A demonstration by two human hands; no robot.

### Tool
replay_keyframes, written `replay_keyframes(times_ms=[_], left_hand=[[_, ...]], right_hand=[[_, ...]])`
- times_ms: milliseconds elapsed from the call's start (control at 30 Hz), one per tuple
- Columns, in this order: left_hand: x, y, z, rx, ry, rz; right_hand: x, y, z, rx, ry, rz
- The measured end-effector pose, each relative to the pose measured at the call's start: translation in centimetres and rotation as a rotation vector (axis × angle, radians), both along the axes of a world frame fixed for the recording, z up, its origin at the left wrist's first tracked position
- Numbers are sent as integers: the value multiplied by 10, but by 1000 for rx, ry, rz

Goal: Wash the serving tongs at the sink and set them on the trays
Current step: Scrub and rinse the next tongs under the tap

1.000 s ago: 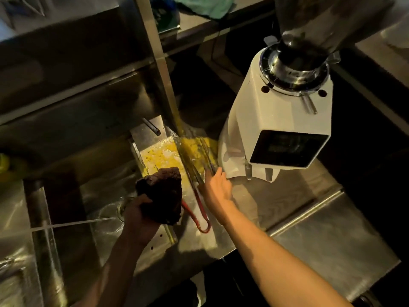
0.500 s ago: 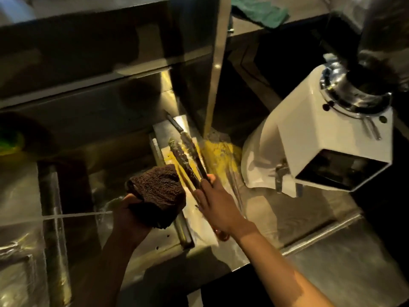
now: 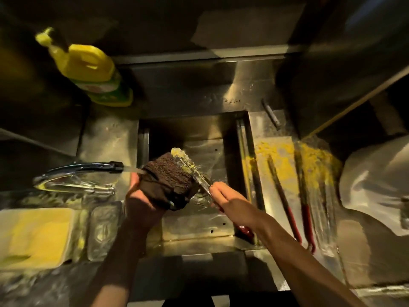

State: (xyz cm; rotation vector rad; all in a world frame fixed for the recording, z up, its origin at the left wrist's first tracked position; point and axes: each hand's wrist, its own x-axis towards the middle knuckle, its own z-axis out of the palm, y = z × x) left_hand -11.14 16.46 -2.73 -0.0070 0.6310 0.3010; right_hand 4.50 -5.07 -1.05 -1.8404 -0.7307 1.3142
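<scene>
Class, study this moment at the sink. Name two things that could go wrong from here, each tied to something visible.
1. The right hand grips the wet tongs with the sponge against them; they might slip into the sink.
2. Yellow residue covers the counter where the other tongs lie; setting clean tongs there would likely dirty them again.

brushed steel sink (image 3: 199, 235), wet, shiny; glossy metal faucet (image 3: 81, 168); rough brown cloth (image 3: 171, 178); shiny metal tongs (image 3: 199, 180); glossy yellow plastic bottle (image 3: 88, 63).
</scene>
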Motion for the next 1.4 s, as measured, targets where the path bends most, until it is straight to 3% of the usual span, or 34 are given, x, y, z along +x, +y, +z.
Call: replay_keyframes(times_ms=[100,133,233,400,500,600,700,767,967,1167,1400], left_hand=[[-7,1,-7,30,144,-85],[-3,-5,-2,310,310,-110],[6,-5,6,420,460,-250],[19,-11,0,438,671,-67],[36,-30,1,374,661,-45],[39,-37,0,455,657,-214],[26,-30,0,511,497,-379],[19,-22,-2,531,449,-354],[29,-17,-1,596,674,-21],[33,-42,1,479,656,-146],[12,0,1,686,646,-120]], right_hand=[[-10,21,0,19,-125,124],[-13,29,0,18,-173,175],[-13,41,-8,12,-337,306],[-8,42,-25,-5,-573,462],[-22,50,-34,-26,-548,422],[-24,50,-39,-25,-515,344],[-13,42,-43,3,-502,328],[-7,40,-43,16,-511,372],[-1,41,-37,-8,-502,410],[-14,60,-37,73,-501,352],[7,32,-41,-31,-548,477]])
